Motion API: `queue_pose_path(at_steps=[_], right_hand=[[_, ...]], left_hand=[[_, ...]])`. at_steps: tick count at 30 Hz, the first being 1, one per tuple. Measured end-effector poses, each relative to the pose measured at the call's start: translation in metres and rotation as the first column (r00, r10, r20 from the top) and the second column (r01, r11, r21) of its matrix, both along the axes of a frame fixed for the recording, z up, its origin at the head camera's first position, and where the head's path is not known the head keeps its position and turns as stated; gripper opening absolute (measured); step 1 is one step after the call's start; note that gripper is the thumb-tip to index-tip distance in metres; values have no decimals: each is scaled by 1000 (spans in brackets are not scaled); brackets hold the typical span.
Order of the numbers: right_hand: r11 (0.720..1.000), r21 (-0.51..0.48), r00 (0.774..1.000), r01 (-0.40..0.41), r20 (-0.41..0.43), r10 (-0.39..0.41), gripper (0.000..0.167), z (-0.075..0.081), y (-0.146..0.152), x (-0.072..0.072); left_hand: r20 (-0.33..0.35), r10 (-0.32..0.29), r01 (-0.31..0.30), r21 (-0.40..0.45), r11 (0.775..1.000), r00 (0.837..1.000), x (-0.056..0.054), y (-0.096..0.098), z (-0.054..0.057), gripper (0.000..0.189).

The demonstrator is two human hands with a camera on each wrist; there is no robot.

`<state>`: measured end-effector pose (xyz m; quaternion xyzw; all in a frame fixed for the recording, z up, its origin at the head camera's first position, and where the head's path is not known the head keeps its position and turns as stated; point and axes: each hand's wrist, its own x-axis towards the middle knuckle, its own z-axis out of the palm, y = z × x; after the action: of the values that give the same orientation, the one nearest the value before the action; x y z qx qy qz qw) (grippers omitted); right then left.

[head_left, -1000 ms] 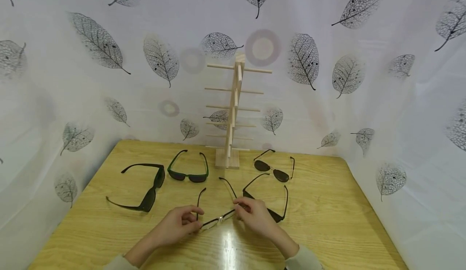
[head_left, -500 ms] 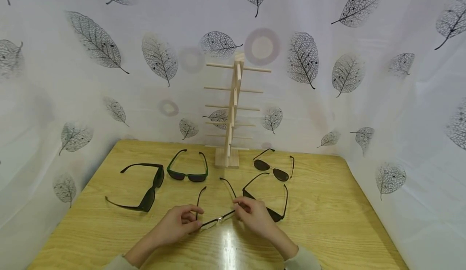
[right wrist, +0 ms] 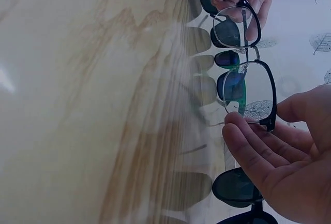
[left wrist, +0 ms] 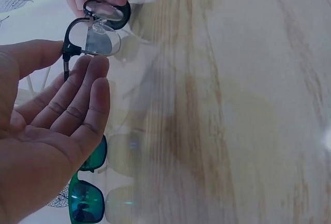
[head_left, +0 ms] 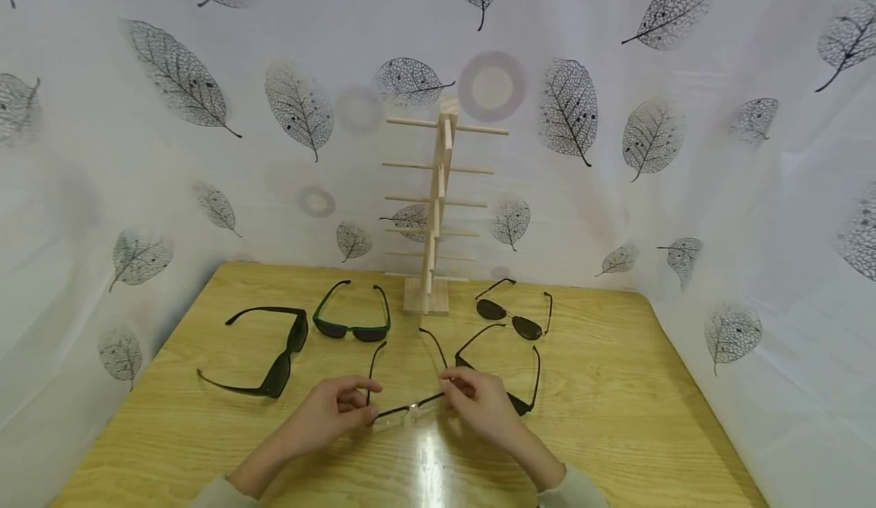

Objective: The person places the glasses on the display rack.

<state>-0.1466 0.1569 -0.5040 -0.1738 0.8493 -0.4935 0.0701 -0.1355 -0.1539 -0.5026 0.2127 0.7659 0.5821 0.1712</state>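
Observation:
A pair of eyeglasses (head_left: 431, 398) with clear lenses and dark upper rims is held between both hands, its temples unfolded and pointing away from me. My left hand (head_left: 331, 415) pinches the left end by the hinge; in the left wrist view the thumb presses on the dark corner (left wrist: 67, 48) of the frame. At the other end, my right hand (head_left: 482, 405) grips the right hinge, with the thumb and fingers on either side of the rim (right wrist: 272, 92) in the right wrist view. Black sunglasses (head_left: 518, 404) lie partly hidden behind my right hand.
A wooden display rack (head_left: 438, 211) with several crossbars stands at the back middle of the table (head_left: 602, 417). Black sunglasses (head_left: 277, 375) lie at the left, green-framed sunglasses (head_left: 353, 331) behind my left hand, and aviator sunglasses (head_left: 527, 328) at the back right. A leaf-print curtain (head_left: 383, 6) surrounds the table.
Over the last half second the eyeglasses and my left hand have shifted slightly up and away from me, and the temple tips sit farther up the view. My right hand has hardly moved.

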Motion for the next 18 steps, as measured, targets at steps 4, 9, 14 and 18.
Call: queue_pose_path(at_steps=[4, 9, 14, 18], right_hand=[[1000, -13, 1000, 11, -10, -11, 29, 3, 1, 0], [999, -31, 999, 34, -6, -34, 30, 8, 2, -1], [996, -69, 998, 61, 2, -61, 31, 11, 3, -1], [991, -106, 996, 81, -12, -83, 30, 14, 3, -2]], left_hand=[[-18, 6, -6, 6, 1000, 1000, -2, 0, 4, 42], [-40, 3, -3, 7, 1000, 999, -5, 0, 10, 44], [-70, 18, -19, -10, 1000, 997, -10, 1, 16, 46], [-74, 42, -43, -21, 999, 996, -15, 3, 22, 46]])
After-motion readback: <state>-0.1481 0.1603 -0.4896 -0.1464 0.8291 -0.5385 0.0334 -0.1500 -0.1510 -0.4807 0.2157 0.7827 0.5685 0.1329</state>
